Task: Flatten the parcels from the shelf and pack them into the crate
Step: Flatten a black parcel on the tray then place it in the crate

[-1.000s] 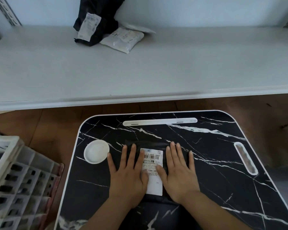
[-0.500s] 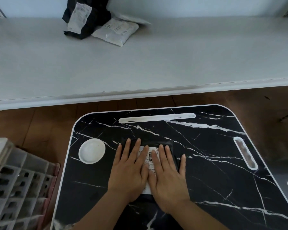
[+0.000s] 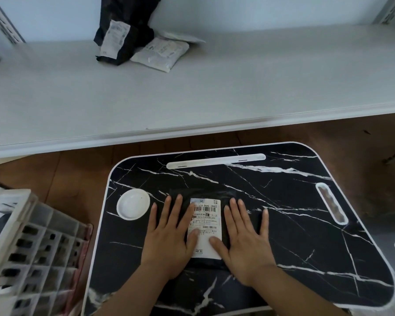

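We are in the flattening step. A black parcel (image 3: 205, 226) with a white label (image 3: 205, 226) lies on the worktop (image 3: 294, 224), just right of the round white dish (image 3: 133, 204) set into its surface. Our left hand (image 3: 169, 238) presses flat on the half of the parcel nearer the dish, and our right hand (image 3: 244, 242) presses flat on the half farther from it. Neither grip grasps anything: all fingers lie straight and spread, palms down, with both thumbs resting on the lower part of the label. The parcel sits directly under both palms, its label showing in the gap between them.

Judging by how low and even the parcel looks, the pressing seems nearly done. We would next need to curl fingers around an edge of the parcel, lift it, and carry it past the dish to the crate (image 3: 32, 254), which stands off the worktop beyond the dish. The plastic film is likely slippery, so a pinch at a corner or edge would serve better than a flat lift.

More work waits on the shelf (image 3: 214, 87), well beyond the dish: a second black parcel (image 3: 121, 42) stands slumped there, with a white parcel (image 3: 162, 54) touching it.
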Motion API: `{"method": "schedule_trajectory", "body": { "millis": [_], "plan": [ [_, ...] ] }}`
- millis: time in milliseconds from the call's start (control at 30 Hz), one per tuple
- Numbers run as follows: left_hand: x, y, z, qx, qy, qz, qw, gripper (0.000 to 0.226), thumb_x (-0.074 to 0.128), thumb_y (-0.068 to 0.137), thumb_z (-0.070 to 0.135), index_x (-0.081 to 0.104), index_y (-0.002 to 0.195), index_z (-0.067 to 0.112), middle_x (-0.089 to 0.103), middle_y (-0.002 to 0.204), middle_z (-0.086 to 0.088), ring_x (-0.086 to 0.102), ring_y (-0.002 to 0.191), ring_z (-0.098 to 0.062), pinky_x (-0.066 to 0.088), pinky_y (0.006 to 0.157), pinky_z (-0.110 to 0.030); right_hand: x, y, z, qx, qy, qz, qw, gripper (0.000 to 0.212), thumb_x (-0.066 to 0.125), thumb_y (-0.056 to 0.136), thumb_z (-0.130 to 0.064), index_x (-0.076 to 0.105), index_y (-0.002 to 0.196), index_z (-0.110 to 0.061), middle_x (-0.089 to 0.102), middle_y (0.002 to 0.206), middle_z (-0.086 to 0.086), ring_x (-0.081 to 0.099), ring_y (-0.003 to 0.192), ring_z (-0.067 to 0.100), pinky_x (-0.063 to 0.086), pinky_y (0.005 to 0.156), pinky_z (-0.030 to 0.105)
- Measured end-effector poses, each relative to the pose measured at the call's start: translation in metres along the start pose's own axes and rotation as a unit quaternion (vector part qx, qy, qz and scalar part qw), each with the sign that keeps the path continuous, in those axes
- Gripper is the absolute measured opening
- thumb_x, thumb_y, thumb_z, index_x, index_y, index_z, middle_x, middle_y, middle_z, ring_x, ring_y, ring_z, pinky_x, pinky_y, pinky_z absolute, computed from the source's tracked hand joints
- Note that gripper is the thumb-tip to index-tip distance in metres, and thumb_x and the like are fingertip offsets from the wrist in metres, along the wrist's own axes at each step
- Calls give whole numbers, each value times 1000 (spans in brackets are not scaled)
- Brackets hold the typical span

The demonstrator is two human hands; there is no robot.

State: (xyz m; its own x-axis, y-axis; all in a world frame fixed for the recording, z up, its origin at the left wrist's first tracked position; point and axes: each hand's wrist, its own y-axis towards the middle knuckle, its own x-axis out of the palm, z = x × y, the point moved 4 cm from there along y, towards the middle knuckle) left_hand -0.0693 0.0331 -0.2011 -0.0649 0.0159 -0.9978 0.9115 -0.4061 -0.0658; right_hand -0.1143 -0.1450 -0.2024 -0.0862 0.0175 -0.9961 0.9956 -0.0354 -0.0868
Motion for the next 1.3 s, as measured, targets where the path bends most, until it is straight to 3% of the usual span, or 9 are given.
{"method": "schedule_trajectory", "body": {
  "millis": [267, 400, 467, 567, 633, 767, 900, 1100, 1300],
  "plan": [
    [0, -27, -17, -22, 3, -30, 999, 60, 15, 99, 57, 41, 142, 25, 44, 146, -7, 32, 137, -30, 23, 106, -55, -3, -21, 12, -21, 13, -61, 998, 73, 20, 95, -67, 50, 138, -15, 42, 149, 3, 30, 140, 21, 18, 104, 66],
    [-21, -29, -12, -73, -31, -17, 997, 58, 28, 94, 50, 56, 135, 19, 50, 142, -8, 45, 133, -30, 30, 109, -49, -30, -19, 8, -7, 67, -129, 989, 93, -21, 72, -77, -10, 147, -24, -22, 156, -8, -22, 145, 18, -20, 111, 55],
    [-41, -29, -1, -149, -113, -18, 982, 61, 39, 94, 45, 35, 147, 16, 37, 150, -3, 38, 136, -22, 32, 111, -37, -45, -20, 4, 57, 142, -117, 981, 82, 14, 89, -71, 6, 154, -23, -6, 162, -1, -1, 148, 20, 2, 119, 41],
    [-49, -34, 7, -333, -327, -48, 883, 71, 61, 88, 38, 28, 146, 13, 36, 141, -5, 45, 125, -22, 42, 100, -31, -56, -26, 6, 229, 326, -36, 917, 73, 67, 85, -43, 38, 144, -10, 36, 142, 15, 38, 129, 27, 32, 108, 33],
    [-48, -38, 7, -400, -448, -80, 796, 69, 74, 79, 33, 39, 134, 9, 46, 132, -8, 53, 117, -24, 45, 94, -30, -49, -28, 3, 306, 436, -102, 840, 85, 83, 70, -37, 44, 137, -2, 48, 132, 22, 47, 121, 34, 39, 102, 36],
    [-46, -41, -3, -382, -619, -159, 668, 60, 85, 61, 24, 64, 115, 7, 66, 116, -7, 62, 105, -22, 51, 95, -35, -74, -22, -9, 326, 543, -151, 759, 56, 91, 58, -10, 68, 106, 8, 67, 109, 21, 62, 100, 31, 43, 100, 40],
    [-74, -46, -40, -300, -705, -125, 631, 59, 76, 75, 7, 52, 129, 16, 63, 121, 0, 58, 114, -21, 46, 103, -40, -108, -8, -40, 284, 594, -186, 730, 40, 93, 53, -8, 70, 84, -2, 67, 93, 14, 62, 80, 26, 43, 95, 36],
    [-138, -90, -154, -269, -621, -4, 736, 74, 77, 76, 14, 33, 136, 19, 54, 129, 2, 51, 116, -17, 45, 97, -32, -148, 27, -168, 179, 692, -188, 673, 28, 72, 76, 1, 66, 103, 1, 71, 96, 24, 68, 89, 39, 51, 89, 53],
    [-145, -180, -300, -417, -707, 145, 553, 27, 73, 81, 4, 59, 105, 7, 68, 95, -7, 66, 80, -21, 58, 56, -29, -153, 46, -321, 26, 649, -183, 738, 12, 66, 87, 0, 69, 91, -12, 73, 88, 7, 68, 78, 21, 57, 65, 27]
  ]
}}
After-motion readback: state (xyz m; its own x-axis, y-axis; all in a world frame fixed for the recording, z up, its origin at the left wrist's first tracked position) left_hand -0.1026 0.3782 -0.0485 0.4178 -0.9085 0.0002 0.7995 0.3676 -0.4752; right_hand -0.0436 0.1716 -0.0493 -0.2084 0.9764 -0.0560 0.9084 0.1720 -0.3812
